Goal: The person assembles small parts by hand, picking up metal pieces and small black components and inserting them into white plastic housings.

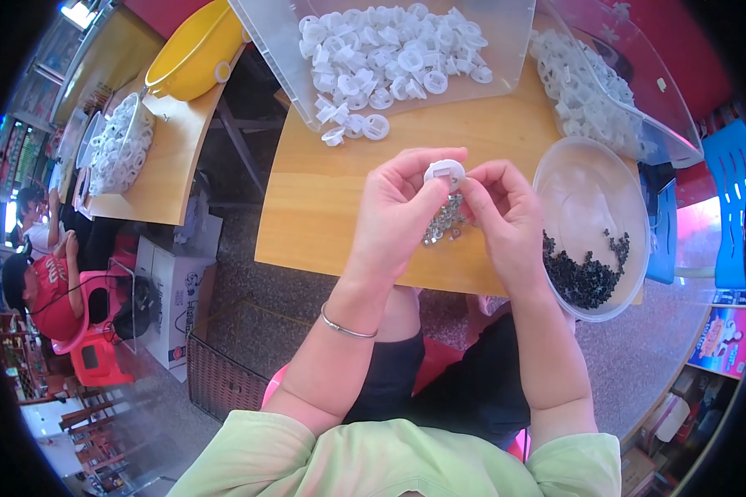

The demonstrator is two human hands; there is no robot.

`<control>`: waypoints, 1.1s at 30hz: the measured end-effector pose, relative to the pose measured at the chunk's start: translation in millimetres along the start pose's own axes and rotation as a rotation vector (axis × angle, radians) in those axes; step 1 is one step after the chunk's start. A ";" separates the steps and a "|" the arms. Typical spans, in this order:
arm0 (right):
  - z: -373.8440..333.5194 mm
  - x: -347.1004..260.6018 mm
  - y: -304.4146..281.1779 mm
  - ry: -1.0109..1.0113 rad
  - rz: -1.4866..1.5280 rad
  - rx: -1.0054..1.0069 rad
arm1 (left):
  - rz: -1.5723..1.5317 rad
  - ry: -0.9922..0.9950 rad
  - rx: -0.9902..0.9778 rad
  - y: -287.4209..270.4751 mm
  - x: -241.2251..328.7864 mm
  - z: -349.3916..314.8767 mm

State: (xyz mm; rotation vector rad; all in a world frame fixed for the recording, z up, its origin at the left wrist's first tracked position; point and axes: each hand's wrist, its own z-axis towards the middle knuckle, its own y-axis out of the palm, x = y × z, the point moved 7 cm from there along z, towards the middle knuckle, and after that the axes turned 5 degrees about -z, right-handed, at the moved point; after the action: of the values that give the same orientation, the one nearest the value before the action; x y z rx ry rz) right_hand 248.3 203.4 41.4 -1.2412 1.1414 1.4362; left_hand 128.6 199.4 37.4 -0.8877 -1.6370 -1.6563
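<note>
Above the wooden table (307, 207), my left hand (402, 203) pinches a round white plastic part (445, 172) with a rectangular slot in its face. My right hand (506, 217) meets it from the other side, thumb and forefinger closed at the part's edge. Whether a small piece sits between those right fingertips is too small to tell. Beneath my hands lies a pile of small shiny metal pieces (444, 219), partly covered by them. Several loose white parts (375, 127) rest on the table beyond my left hand.
A clear bin (506, 93) of white parts stands at the far side, another clear bin (671, 137) at the far right. A round tub (584, 166) with small black pieces (584, 277) is right of my hand. At left, a second table (170, 166) carries a yellow basin (192, 54); people sit beyond.
</note>
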 end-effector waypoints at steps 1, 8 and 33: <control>0.1 0.4 -1.0 0.003 -0.005 0.011 | 0.010 -0.007 -0.001 0.5 -1.0 -0.1; 2.2 -0.7 -7.1 -0.006 -0.016 0.054 | -0.047 -0.015 -0.019 3.3 1.0 -1.0; 0.6 -13.6 -17.0 -0.112 0.180 0.111 | -0.343 -0.087 -0.044 4.2 3.2 3.2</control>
State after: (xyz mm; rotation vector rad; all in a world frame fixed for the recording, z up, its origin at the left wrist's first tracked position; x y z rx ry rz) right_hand 266.3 206.3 53.5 -0.9896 1.2628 1.5327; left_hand 130.4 202.5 42.5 -0.7380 -1.9022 -1.9108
